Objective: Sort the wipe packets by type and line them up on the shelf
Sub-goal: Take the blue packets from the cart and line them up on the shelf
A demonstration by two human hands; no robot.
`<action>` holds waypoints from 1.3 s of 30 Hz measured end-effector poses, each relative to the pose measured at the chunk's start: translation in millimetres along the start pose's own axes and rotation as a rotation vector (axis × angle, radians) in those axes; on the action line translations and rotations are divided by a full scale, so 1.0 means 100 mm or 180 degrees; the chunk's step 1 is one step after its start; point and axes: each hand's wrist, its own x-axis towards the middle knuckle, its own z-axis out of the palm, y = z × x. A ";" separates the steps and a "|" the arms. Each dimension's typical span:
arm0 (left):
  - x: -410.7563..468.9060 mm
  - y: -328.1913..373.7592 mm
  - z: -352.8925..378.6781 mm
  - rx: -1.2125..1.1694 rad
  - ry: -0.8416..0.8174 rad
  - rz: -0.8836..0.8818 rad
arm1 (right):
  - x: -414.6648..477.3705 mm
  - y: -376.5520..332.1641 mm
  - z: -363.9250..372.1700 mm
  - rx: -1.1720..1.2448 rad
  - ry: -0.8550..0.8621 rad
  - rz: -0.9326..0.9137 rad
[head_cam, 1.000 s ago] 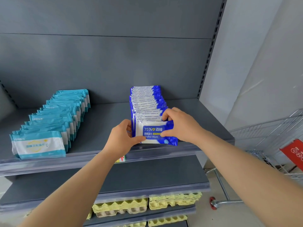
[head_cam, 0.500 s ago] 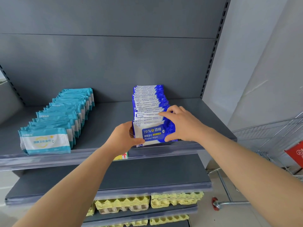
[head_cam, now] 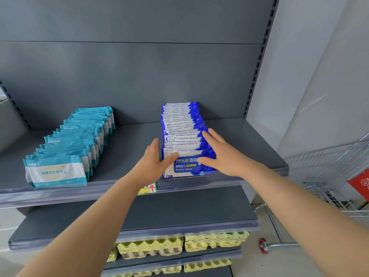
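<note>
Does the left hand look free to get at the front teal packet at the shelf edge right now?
Probably yes. The left hand lies flat against the left side of the blue row, holding nothing, and only bare shelf separates it from the front teal packet, which stands exposed at the edge.

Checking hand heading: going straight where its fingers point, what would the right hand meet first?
The right hand likely meets the blue wipe row, which its fingertips seem to touch.
</note>
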 end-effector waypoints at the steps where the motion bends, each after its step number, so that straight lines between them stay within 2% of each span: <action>1: -0.01 -0.01 0.05 -0.0027 -0.0086 0.0016 | 0.00 -0.01 0.03 0.0089 -0.0078 0.0021; 5: 0.01 -0.03 0.12 -0.0116 -0.0155 -0.0147 | 0.08 -0.04 0.05 0.0385 -0.0100 0.0206; 8: 0.09 0.07 0.08 -0.0808 0.0063 -0.0366 | 0.18 -0.03 0.07 0.1038 0.0201 0.0475; 10: 0.18 0.13 0.08 -0.1061 0.0160 -0.0526 | 0.24 -0.03 0.11 0.1658 0.0131 0.0650; 12: 0.25 0.13 0.11 -0.1149 0.0161 -0.0543 | 0.28 -0.04 0.16 0.1966 0.0083 0.0692; 17: 0.37 0.02 0.06 -0.1231 0.0114 -0.0560 | 0.28 -0.01 0.12 0.1964 0.0253 0.0668; 21: 0.70 0.06 -0.14 -0.0978 0.0455 -0.0694 | 0.48 0.02 -0.06 0.1791 0.0529 0.0900; 25: 1.07 0.09 -0.20 -0.1198 0.0453 -0.0923 | 0.86 0.07 -0.14 0.2349 0.0337 0.1076; 28: 1.13 0.14 -0.11 -0.1552 0.0111 -0.0876 | 1.10 0.10 -0.10 0.3002 -0.0108 0.1043; 30: 1.16 0.13 -0.09 -0.1545 -0.0010 -0.0914 | 1.20 0.16 -0.12 0.3035 -0.0326 0.0972; 32: 1.18 0.10 -0.17 -0.1555 -0.0009 -0.0818 | 1.30 0.26 -0.20 0.2906 -0.0242 0.1009; 35: 1.43 -0.01 -0.31 -0.1003 0.0441 -0.0851 | 1.46 0.38 -0.31 0.2497 -0.0043 0.1088; 37: 1.57 0.01 -0.33 -0.0978 0.0475 -0.0923 | 1.60 0.37 -0.29 0.2686 -0.0026 0.1104; 39: 1.67 0.07 -0.26 -0.1351 0.0210 -0.0941 | 1.71 0.33 -0.22 0.3077 -0.0111 0.1178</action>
